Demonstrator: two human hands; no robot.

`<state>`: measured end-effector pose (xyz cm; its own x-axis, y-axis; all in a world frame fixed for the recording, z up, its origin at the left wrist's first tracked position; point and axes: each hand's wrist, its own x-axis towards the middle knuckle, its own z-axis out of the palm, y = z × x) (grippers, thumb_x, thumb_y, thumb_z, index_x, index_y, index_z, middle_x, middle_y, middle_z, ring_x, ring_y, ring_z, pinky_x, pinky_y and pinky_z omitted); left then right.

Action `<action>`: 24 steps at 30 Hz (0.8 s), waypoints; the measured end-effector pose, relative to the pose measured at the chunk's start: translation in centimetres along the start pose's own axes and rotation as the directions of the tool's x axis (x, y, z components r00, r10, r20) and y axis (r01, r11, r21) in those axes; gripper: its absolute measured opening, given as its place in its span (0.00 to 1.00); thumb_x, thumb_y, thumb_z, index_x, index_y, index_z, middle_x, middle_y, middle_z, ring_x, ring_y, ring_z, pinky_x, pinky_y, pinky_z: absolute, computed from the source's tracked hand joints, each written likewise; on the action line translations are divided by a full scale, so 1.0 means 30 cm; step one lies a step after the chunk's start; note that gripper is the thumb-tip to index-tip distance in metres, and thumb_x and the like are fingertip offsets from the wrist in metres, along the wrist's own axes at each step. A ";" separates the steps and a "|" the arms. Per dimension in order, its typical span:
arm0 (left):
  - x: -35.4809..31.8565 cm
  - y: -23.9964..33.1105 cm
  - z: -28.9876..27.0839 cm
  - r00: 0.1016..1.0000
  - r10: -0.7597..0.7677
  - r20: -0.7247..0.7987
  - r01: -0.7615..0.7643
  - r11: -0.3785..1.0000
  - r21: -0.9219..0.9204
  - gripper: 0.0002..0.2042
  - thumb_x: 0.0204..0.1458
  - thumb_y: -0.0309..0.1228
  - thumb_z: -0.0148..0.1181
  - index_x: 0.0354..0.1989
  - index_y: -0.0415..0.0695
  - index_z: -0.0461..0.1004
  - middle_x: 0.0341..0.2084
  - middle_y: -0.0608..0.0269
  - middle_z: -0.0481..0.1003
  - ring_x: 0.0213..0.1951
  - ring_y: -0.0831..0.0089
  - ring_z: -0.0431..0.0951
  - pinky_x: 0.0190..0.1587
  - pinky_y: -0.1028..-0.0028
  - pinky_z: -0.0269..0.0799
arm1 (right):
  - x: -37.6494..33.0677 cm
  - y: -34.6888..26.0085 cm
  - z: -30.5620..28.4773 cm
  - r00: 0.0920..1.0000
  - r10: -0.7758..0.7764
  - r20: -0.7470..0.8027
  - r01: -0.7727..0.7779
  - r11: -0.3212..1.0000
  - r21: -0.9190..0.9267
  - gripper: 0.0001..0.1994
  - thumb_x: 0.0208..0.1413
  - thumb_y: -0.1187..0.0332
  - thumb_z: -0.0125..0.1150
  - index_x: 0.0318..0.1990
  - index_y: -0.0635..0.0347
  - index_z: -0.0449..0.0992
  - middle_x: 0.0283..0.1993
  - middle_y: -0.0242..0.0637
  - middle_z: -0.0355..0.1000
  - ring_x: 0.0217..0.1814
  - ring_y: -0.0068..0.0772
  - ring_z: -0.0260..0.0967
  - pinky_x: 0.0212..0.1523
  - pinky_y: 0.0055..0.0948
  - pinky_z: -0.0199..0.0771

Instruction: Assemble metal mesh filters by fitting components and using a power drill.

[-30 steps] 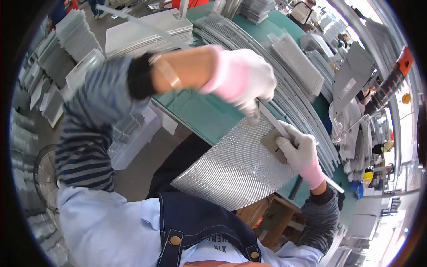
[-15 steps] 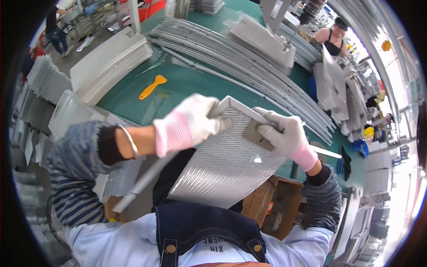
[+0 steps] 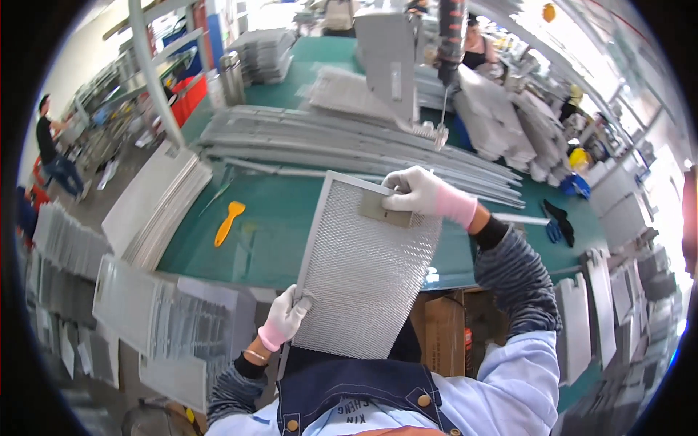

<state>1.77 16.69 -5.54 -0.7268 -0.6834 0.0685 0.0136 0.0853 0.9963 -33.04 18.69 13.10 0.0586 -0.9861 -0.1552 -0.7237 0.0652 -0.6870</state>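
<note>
A silver metal mesh panel (image 3: 356, 283) stands tilted in front of me, its lower end at my apron. A thin pale metal frame strip (image 3: 314, 234) runs along its left side and across the top. My left hand (image 3: 286, 317), in a white and pink glove, is closed around the strip low on the left side. My right hand (image 3: 418, 191), gloved alike, pinches the top edge near the right corner. Beside those fingers a flat grey metal plate (image 3: 376, 209) lies against the mesh. The right thumb partly covers it.
On the green table lie a yellow scraper (image 3: 230, 224), a pile of long metal strips (image 3: 291, 138) and a blue-handled tool (image 3: 554, 232). A power screwdriver (image 3: 451, 43) hangs above. Panels are stacked at left (image 3: 149, 207). A cardboard box (image 3: 443, 330) sits below the table edge.
My left hand has moved from the top corner down the panel's left side. The strip that stuck out at the left now lies along that side. My right hand still holds the top edge.
</note>
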 end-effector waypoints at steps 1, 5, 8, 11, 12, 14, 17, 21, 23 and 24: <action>0.020 0.009 -0.002 0.997 0.050 -0.054 -0.050 0.999 0.009 0.14 0.61 0.37 0.56 0.40 0.36 0.71 0.28 0.70 0.72 0.30 0.83 0.67 0.34 0.79 0.66 | -0.023 0.011 -0.082 0.991 -0.119 0.063 0.122 0.991 -0.058 0.15 0.51 0.69 0.63 0.44 0.69 0.78 0.30 0.29 0.75 0.32 0.16 0.68 0.36 0.20 0.71; 0.077 0.125 -0.062 0.984 0.106 -0.142 -0.104 0.994 0.017 0.12 0.59 0.35 0.59 0.34 0.38 0.71 0.23 0.73 0.67 0.28 0.85 0.63 0.31 0.80 0.62 | -0.179 -0.122 -0.215 0.990 0.119 -0.076 -0.108 0.985 0.131 0.12 0.46 0.75 0.65 0.39 0.71 0.78 0.30 0.29 0.75 0.32 0.16 0.70 0.35 0.19 0.72; 0.115 0.291 -0.124 0.957 0.210 -0.200 -0.204 0.978 0.050 0.11 0.58 0.35 0.59 0.33 0.39 0.71 0.23 0.75 0.66 0.28 0.86 0.61 0.30 0.81 0.59 | -0.116 -0.222 -0.236 0.922 -0.036 -0.386 0.119 0.974 0.192 0.14 0.50 0.70 0.68 0.41 0.71 0.78 0.32 0.30 0.75 0.31 0.16 0.69 0.31 0.21 0.72; 0.122 0.391 -0.190 0.897 0.224 -0.381 -0.271 0.960 -0.073 0.13 0.58 0.37 0.59 0.33 0.38 0.71 0.23 0.76 0.65 0.28 0.87 0.60 0.30 0.82 0.58 | 0.024 -0.380 -0.272 0.840 -0.103 -0.532 0.266 0.934 0.239 0.18 0.54 0.63 0.67 0.44 0.70 0.77 0.31 0.28 0.73 0.29 0.14 0.67 0.27 0.21 0.69; 0.135 0.405 -0.209 0.891 0.241 -0.384 -0.282 0.958 -0.052 0.16 0.59 0.39 0.57 0.38 0.35 0.71 0.28 0.72 0.69 0.31 0.85 0.64 0.34 0.81 0.61 | 0.069 -0.432 -0.315 0.817 -0.239 -0.525 0.364 0.920 0.147 0.20 0.55 0.62 0.66 0.47 0.72 0.75 0.32 0.29 0.73 0.29 0.16 0.68 0.27 0.21 0.71; 0.143 0.418 -0.250 0.868 0.267 -0.418 -0.306 0.952 -0.028 0.20 0.60 0.41 0.54 0.45 0.32 0.72 0.33 0.67 0.74 0.34 0.82 0.70 0.38 0.80 0.65 | 0.128 -0.532 -0.341 0.783 -0.397 -0.478 0.482 0.874 0.064 0.22 0.56 0.61 0.65 0.49 0.73 0.73 0.32 0.30 0.73 0.28 0.17 0.69 0.27 0.20 0.72; 0.144 0.449 -0.278 0.818 0.334 -0.468 -0.397 0.917 -0.041 0.20 0.61 0.42 0.54 0.46 0.32 0.71 0.33 0.67 0.75 0.34 0.81 0.71 0.38 0.80 0.66 | 0.133 -0.694 -0.378 0.905 -0.298 -0.305 0.391 0.865 0.316 0.24 0.56 0.59 0.65 0.51 0.74 0.71 0.34 0.35 0.74 0.29 0.22 0.73 0.27 0.22 0.77; 0.132 0.446 -0.304 0.821 0.341 -0.458 -0.440 0.890 -0.124 0.21 0.62 0.42 0.54 0.48 0.32 0.71 0.33 0.67 0.75 0.34 0.81 0.72 0.39 0.80 0.67 | 0.186 -0.738 -0.363 0.930 -0.287 -0.232 0.337 0.916 0.216 0.26 0.55 0.58 0.66 0.50 0.74 0.71 0.33 0.37 0.74 0.31 0.25 0.74 0.30 0.24 0.78; 0.140 0.447 -0.283 0.821 0.313 -0.478 -0.458 0.861 -0.222 0.22 0.61 0.43 0.54 0.50 0.32 0.70 0.35 0.66 0.75 0.35 0.81 0.72 0.40 0.80 0.67 | 0.233 -0.719 -0.308 0.810 -0.375 -0.451 0.504 0.839 0.206 0.25 0.54 0.59 0.66 0.50 0.74 0.71 0.34 0.34 0.74 0.35 0.22 0.71 0.38 0.25 0.74; 0.144 0.432 -0.288 0.820 0.318 -0.476 -0.470 0.849 -0.241 0.22 0.61 0.42 0.54 0.51 0.32 0.69 0.38 0.64 0.76 0.38 0.80 0.73 0.42 0.80 0.68 | 0.239 -0.711 -0.283 0.845 -0.277 -0.458 0.407 0.888 0.214 0.22 0.55 0.61 0.65 0.49 0.73 0.73 0.35 0.31 0.73 0.37 0.21 0.68 0.43 0.25 0.69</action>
<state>4.75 8.57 8.11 -0.2651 -0.8780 0.3985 0.5182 0.2188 0.8268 -23.03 8.94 32.67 -0.0648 -0.9209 0.3844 -0.4718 -0.3112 -0.8250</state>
